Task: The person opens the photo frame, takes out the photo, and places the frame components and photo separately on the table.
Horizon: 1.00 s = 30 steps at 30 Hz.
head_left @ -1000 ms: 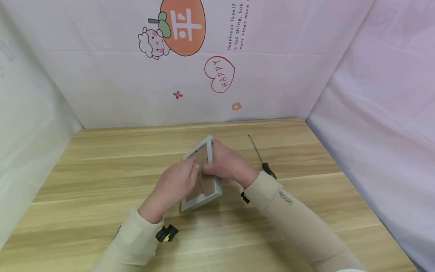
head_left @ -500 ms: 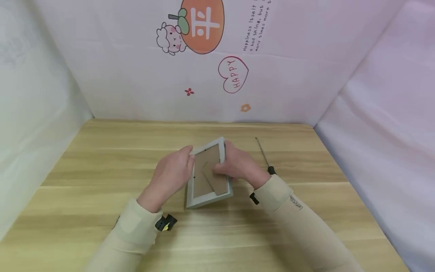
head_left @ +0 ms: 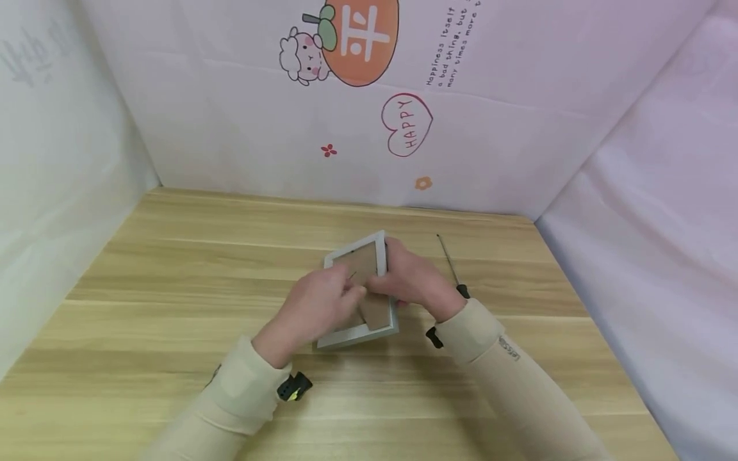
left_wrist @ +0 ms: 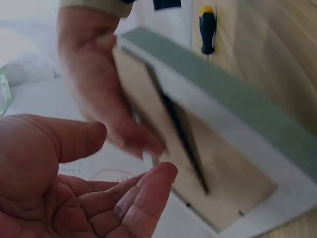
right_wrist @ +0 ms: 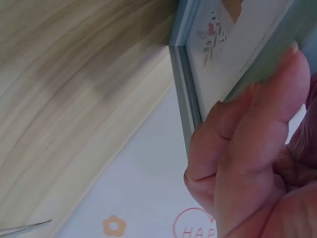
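Note:
A pale grey-blue photo frame [head_left: 346, 335] stands tilted above the table, its brown backing board [head_left: 364, 257] facing up toward me. My right hand [head_left: 412, 278] grips the frame's right side, thumb pressing on the back near the stand leg [head_left: 377, 315]. Over the left part of the backing is my left hand [head_left: 317, 304]. In the left wrist view, that hand's thumb and fingers [left_wrist: 158, 186] are apart with nothing between them, close to the frame. A floral print [right_wrist: 213, 44] shows on the front side in the right wrist view.
A screwdriver [head_left: 450, 259] with a dark handle lies on the wood-grain table [head_left: 190, 269] right of the frame, partly hidden by the right sleeve. Its yellow-ended handle [left_wrist: 208, 32] shows in the left wrist view. White printed cloth [head_left: 242, 128] walls the table's back and sides.
My left hand went from the backing to the frame's left edge, then back across the board. The right hand keeps its grip. The whole head view has shifted slightly.

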Available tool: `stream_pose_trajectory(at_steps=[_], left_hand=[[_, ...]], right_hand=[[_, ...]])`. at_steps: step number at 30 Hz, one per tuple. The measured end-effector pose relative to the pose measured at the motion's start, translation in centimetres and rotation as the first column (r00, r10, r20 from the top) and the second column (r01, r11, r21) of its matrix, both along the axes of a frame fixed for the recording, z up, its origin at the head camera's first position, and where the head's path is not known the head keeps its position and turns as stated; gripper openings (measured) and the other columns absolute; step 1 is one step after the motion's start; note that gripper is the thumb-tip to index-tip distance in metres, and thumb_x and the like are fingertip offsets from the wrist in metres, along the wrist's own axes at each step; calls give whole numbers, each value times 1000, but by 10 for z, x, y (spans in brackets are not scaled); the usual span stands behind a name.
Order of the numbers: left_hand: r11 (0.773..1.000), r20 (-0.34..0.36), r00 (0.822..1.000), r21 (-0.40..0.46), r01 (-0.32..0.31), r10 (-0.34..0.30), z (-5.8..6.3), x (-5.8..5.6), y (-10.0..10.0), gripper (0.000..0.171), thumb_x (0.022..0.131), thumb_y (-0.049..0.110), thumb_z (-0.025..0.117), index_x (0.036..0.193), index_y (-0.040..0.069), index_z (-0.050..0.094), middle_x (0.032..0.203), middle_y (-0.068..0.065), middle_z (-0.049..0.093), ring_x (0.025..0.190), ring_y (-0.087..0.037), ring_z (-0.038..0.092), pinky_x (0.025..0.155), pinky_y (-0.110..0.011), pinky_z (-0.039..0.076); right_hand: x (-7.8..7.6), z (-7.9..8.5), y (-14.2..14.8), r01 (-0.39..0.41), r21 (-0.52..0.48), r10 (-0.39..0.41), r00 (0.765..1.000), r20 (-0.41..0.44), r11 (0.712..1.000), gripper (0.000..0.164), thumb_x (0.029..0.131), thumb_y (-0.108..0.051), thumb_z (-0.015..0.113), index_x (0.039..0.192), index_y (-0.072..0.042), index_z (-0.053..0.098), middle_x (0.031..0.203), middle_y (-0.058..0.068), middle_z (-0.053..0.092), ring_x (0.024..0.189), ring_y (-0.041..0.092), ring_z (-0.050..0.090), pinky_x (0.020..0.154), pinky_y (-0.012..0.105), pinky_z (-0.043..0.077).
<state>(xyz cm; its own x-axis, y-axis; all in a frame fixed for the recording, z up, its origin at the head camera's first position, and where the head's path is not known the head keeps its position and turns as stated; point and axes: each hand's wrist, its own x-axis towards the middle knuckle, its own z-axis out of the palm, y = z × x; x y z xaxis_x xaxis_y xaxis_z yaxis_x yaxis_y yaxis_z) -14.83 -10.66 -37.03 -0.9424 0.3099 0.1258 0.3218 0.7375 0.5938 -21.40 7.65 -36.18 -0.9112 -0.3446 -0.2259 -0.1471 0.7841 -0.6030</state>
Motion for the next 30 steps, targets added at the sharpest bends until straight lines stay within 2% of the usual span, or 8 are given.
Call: stream_pose_trajectory(at_steps=[5, 10, 16, 20, 22, 25, 27, 30], left_hand=[[999, -48, 998, -8, -34, 34, 1, 9, 14, 42, 88, 49, 62, 105, 11, 54, 63, 4, 52, 57, -16, 49, 55, -34, 45], [992, -103, 990, -69, -106, 99, 5, 13, 20, 65, 80, 61, 66, 114, 8, 49, 53, 4, 50, 48, -17, 47, 45, -34, 42], [971, -210, 967, -158, -179, 144, 16, 17, 18, 78, 75, 55, 71, 120, -3, 45, 47, 2, 44, 38, -16, 41, 35, -33, 34], [954, -151, 972, -215, -208, 178, 25, 18, 10, 77, 76, 49, 73, 122, -5, 44, 48, -1, 47, 40, -19, 43, 37, -35, 36], [948, -91, 977, -241, -209, 192, 28, 18, 5, 79, 77, 43, 73, 128, -7, 41, 50, -2, 49, 42, -21, 45, 39, -35, 37], [938, -65, 977, -274, -211, 201, 30, 18, -1, 79, 78, 29, 67, 138, -12, 36, 49, -2, 47, 43, -21, 44, 39, -34, 35], [932, -74, 977, -292, -214, 201, 29, 20, -6, 79, 78, 22, 63, 141, -14, 32, 48, -2, 46, 41, -20, 42, 38, -32, 33], [923, -82, 974, -312, -226, 211, 28, 22, -14, 80, 81, 21, 61, 144, -16, 29, 47, -2, 45, 39, -18, 41, 36, -30, 31]], right_hand=[[3, 6, -11, -24, 65, 27, 998, -53, 998, 62, 81, -36, 67, 131, -11, 41, 102, 6, 60, 76, 21, 62, 58, 40, 56], [9, 16, -19, -45, 148, 65, 989, -131, 988, 45, 89, -50, 56, 114, -12, 52, 92, 1, 62, 78, 16, 58, 68, 32, 51], [15, 27, -32, -94, 124, 111, 985, -136, 988, 33, 101, -39, 38, 104, -10, 52, 82, 6, 59, 69, 19, 55, 62, 33, 49], [19, 30, -43, -124, 91, 138, 977, -161, 988, 34, 104, -38, 33, 102, -11, 53, 83, 5, 61, 70, 18, 57, 64, 33, 49], [21, 31, -46, -132, 26, 134, 983, -124, 991, 31, 104, -36, 34, 105, -12, 53, 86, 5, 63, 72, 17, 61, 64, 31, 52], [24, 32, -49, -127, -78, 123, 991, -52, 989, 26, 104, -33, 36, 111, -15, 52, 91, 7, 66, 73, 18, 65, 61, 30, 55], [26, 32, -49, -113, -118, 112, 994, -15, 987, 31, 103, -32, 37, 124, -14, 51, 92, 9, 67, 73, 19, 66, 60, 31, 56], [25, 28, -45, -110, -115, 108, 994, -25, 987, 45, 102, -35, 40, 141, -12, 45, 91, 7, 67, 70, 18, 66, 61, 31, 56]])
